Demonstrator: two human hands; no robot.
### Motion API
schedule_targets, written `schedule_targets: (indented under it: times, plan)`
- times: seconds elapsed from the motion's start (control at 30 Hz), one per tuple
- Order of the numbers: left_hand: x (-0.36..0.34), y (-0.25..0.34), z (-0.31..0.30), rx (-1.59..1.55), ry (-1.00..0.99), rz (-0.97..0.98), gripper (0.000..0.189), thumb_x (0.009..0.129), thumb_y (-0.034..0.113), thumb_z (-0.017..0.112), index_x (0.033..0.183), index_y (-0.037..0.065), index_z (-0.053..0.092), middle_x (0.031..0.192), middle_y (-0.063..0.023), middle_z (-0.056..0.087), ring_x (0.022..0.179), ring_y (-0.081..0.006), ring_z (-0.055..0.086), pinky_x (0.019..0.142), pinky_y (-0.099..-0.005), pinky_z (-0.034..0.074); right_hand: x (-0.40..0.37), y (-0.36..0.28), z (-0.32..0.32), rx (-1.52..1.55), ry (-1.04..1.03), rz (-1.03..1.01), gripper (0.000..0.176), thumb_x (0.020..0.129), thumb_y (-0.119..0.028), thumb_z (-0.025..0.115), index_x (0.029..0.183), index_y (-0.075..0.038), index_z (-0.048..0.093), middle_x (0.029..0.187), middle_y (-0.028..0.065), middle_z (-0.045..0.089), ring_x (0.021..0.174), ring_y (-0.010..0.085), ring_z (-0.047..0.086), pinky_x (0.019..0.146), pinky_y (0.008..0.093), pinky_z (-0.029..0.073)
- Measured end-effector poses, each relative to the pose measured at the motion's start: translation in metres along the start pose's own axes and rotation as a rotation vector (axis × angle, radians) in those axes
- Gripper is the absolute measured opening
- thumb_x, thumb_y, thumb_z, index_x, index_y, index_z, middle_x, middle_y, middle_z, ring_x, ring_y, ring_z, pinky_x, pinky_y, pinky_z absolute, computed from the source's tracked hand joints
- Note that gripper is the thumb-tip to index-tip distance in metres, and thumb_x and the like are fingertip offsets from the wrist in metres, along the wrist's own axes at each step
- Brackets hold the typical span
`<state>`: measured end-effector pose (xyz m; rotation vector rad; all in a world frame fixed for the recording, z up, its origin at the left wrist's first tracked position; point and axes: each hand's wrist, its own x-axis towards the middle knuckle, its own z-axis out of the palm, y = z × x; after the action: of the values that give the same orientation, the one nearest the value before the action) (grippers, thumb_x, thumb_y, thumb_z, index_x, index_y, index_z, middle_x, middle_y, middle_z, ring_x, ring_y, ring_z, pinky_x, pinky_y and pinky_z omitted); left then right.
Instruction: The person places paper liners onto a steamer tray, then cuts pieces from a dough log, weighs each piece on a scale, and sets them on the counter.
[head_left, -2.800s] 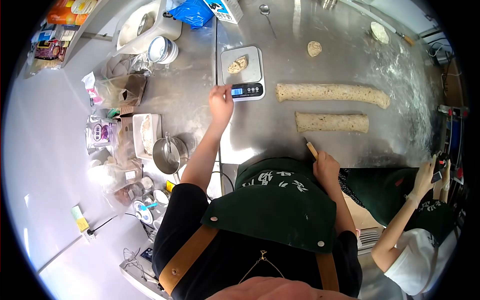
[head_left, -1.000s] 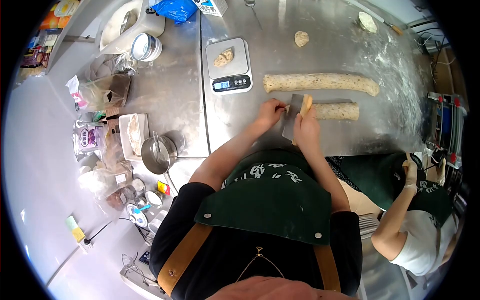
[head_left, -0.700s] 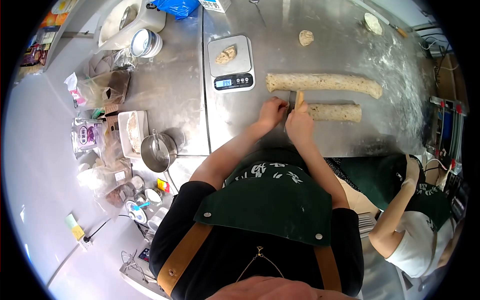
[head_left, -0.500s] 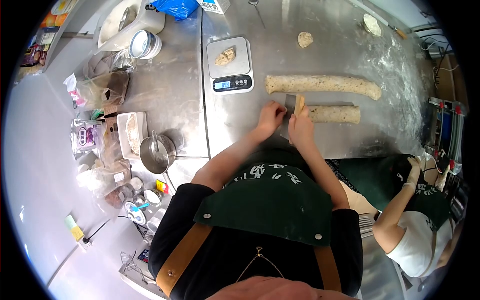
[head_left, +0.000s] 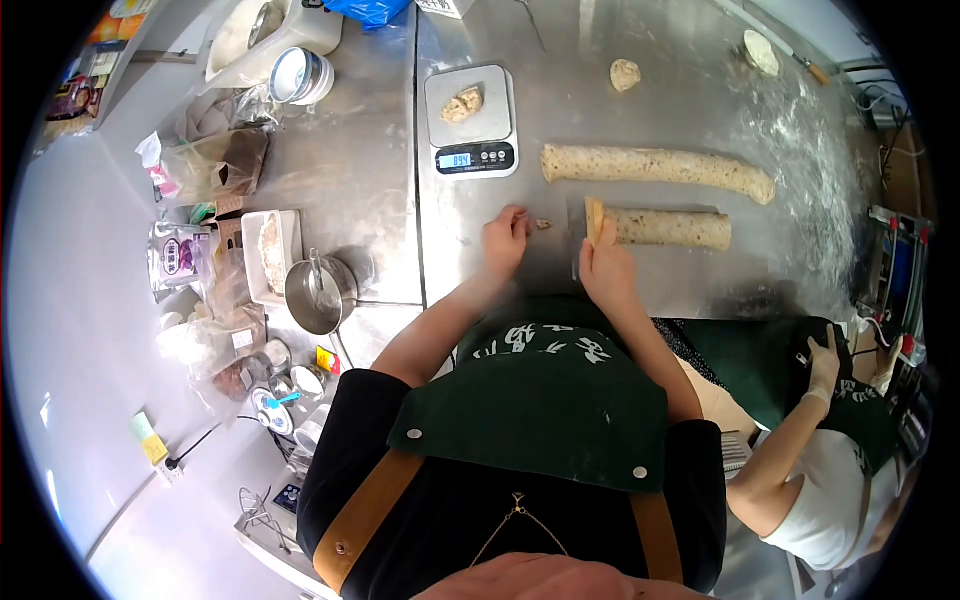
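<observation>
At the near edge of the table [head_left: 350, 190], your right hand [head_left: 608, 272] is clamped on the scraper [head_left: 594, 218], which stands at the left end of the short dough log [head_left: 670, 228] — its long axis runs left to right, away toward your right. Your left hand [head_left: 505, 240] rests open and empty, with a dough crumb [head_left: 543, 224] just beside its fingertips. The digits on the scale [head_left: 470, 118] and the writing on your apron [head_left: 545, 345] are too blurred to read.

Open tabletop [head_left: 450, 230] between scale [head_left: 470, 115] and near edge; long dough log [head_left: 658, 168], short dough log [head_left: 670, 228] to the right.
</observation>
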<state>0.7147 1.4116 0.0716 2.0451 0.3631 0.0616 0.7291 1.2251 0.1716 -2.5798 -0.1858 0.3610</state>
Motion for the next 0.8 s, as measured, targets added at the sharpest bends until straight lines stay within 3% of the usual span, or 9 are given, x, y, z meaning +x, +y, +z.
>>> schedule_targets:
  times: [0.13, 0.23, 0.37, 0.67, 0.8]
  plan:
    - [0.004, 0.006, -0.012, 0.176, -0.054, 0.251, 0.023, 0.077, 0.003, 0.064, 0.100, 0.003, 0.064, 0.083, -0.0122, 0.060, 0.068, -0.0263, 0.061, 0.062, -0.0326, 0.050, -0.001, 0.002, 0.006, 0.006, 0.035, -0.012, 0.043, 0.087, -0.018, 0.052, 0.120, 0.006, 0.036, 0.067, 0.0215, 0.061, 0.057, 0.0395, 0.061, 0.052, 0.0485, 0.048]
    - [0.005, 0.017, -0.014, 0.150, -0.207, 0.281, 0.023, 0.075, 0.002, 0.064, 0.098, 0.003, 0.064, 0.089, -0.0125, 0.058, 0.072, -0.0271, 0.060, 0.063, -0.0344, 0.049, -0.001, 0.004, 0.010, -0.013, 0.020, -0.058, 0.042, 0.087, -0.017, 0.052, 0.120, 0.004, 0.037, 0.067, 0.0196, 0.061, 0.056, 0.0379, 0.061, 0.051, 0.0474, 0.048]
    - [0.003, 0.004, -0.003, 0.165, -0.148, 0.305, 0.019, 0.074, 0.002, 0.064, 0.093, 0.003, 0.063, 0.086, -0.0122, 0.059, 0.070, -0.0278, 0.060, 0.061, -0.0361, 0.049, -0.001, -0.011, 0.002, -0.015, -0.073, -0.150, 0.041, 0.085, -0.016, 0.054, 0.119, 0.003, 0.038, 0.068, 0.0175, 0.062, 0.054, 0.0361, 0.061, 0.049, 0.0452, 0.049]
    - [-0.006, -0.001, 0.001, 0.178, -0.120, 0.285, 0.013, 0.073, 0.002, 0.064, 0.085, 0.003, 0.062, 0.081, -0.0121, 0.059, 0.071, -0.0301, 0.059, 0.062, -0.0381, 0.049, 0.006, -0.016, 0.028, -0.013, -0.065, -0.240, 0.045, 0.080, -0.013, 0.058, 0.117, 0.002, 0.039, 0.074, 0.0169, 0.064, 0.058, 0.0344, 0.063, 0.051, 0.0428, 0.051]
    - [-0.008, 0.001, -0.005, 0.278, -0.133, 0.373, 0.011, 0.073, 0.002, 0.063, 0.084, 0.004, 0.062, 0.081, -0.0123, 0.059, 0.074, -0.0311, 0.059, 0.064, -0.0395, 0.049, 0.010, -0.013, 0.038, -0.007, -0.073, -0.229, 0.043, 0.085, -0.016, 0.055, 0.119, 0.003, 0.039, 0.070, 0.0195, 0.062, 0.058, 0.0382, 0.061, 0.053, 0.0468, 0.049]
